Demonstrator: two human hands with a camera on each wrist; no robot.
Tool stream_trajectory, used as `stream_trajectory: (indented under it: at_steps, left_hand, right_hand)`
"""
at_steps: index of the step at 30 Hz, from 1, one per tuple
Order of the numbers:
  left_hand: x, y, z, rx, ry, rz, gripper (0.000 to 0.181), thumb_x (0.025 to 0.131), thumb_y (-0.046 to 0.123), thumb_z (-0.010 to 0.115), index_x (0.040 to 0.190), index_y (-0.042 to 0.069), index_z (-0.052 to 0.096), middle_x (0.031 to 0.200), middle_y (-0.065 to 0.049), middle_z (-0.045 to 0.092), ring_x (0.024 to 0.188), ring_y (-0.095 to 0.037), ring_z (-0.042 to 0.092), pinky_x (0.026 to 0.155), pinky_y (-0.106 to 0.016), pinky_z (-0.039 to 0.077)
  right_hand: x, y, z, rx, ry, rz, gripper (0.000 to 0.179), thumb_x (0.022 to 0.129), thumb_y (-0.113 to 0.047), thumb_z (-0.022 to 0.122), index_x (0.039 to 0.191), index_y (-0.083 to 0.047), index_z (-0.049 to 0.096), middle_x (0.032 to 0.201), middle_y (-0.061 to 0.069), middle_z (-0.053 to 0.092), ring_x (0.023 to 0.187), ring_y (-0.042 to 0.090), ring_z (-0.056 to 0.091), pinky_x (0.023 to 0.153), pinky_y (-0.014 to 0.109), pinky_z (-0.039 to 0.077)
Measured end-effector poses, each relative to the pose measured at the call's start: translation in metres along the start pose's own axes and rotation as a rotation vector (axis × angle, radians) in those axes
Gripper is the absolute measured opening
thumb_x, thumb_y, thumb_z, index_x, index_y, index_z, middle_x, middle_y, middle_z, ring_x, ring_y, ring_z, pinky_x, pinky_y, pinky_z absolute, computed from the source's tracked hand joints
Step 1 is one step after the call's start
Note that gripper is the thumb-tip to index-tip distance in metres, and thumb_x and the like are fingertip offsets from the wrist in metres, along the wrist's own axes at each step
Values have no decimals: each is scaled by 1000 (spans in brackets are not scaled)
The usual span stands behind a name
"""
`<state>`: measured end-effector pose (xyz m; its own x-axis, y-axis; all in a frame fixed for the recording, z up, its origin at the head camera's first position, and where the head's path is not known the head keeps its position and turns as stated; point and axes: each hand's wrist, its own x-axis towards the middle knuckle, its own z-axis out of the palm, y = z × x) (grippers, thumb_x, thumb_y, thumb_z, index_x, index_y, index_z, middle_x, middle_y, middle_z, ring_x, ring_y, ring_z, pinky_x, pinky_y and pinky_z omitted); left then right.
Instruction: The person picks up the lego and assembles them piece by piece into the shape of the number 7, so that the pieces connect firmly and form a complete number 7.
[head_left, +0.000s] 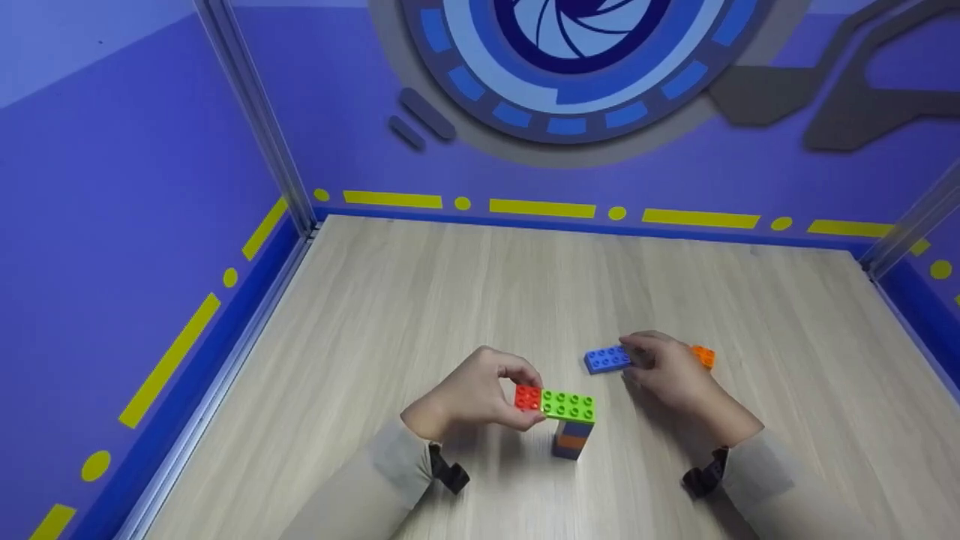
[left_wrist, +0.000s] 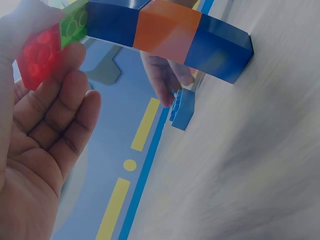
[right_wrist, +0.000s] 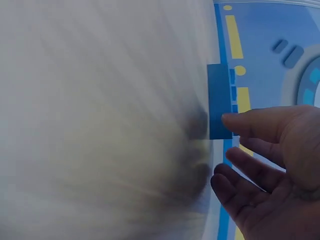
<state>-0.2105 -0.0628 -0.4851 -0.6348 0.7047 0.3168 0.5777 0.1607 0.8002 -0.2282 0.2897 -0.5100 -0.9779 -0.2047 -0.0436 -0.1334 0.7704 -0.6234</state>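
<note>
My left hand [head_left: 480, 390] pinches a red toy brick [head_left: 527, 397] between thumb and fingers, its fingertips also reaching the edge of a light green brick [head_left: 577, 406]. That green brick lies across the top of an upright column of blue, orange [left_wrist: 167, 30] and blue [left_wrist: 220, 47] bricks, with the red brick out to its left side. Farther back on the table, my right hand [head_left: 667, 367] holds the right end of a long blue brick [head_left: 606, 360] between thumb and fingers. The blue brick's studs face up. In the right wrist view, the thumb lies on the brick's near side [right_wrist: 219, 95].
An orange brick [head_left: 703, 356] shows partly behind my right hand. The wood-grain table [head_left: 420, 277] ends at a blue back wall [head_left: 337, 135] and a blue left wall [head_left: 150, 225], joined by a metal corner post [head_left: 259, 105].
</note>
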Motion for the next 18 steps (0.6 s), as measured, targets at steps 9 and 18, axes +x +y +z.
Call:
stream_trajectory:
  at_steps: [9,18]
  left_hand:
    - [1,1,0,7,-27,-10,24,85,14,95,103,4,83,93,-10,84,86,4,66,87,-27,63]
    - [-1,2,-1,-5,-18,-33,24,85,12,93,105,4,82,94,-10,82,88,3,65,92,-46,66]
  right_hand:
    - [2,2,0,-19,7,31,40,102,-8,78,141,-2,74,134,22,76,119,37,72,109,62,61]
    - [0,-2,3,-20,23,47,33,98,-17,87,127,-9,76,114,10,74,101,25,64,87,37,56]
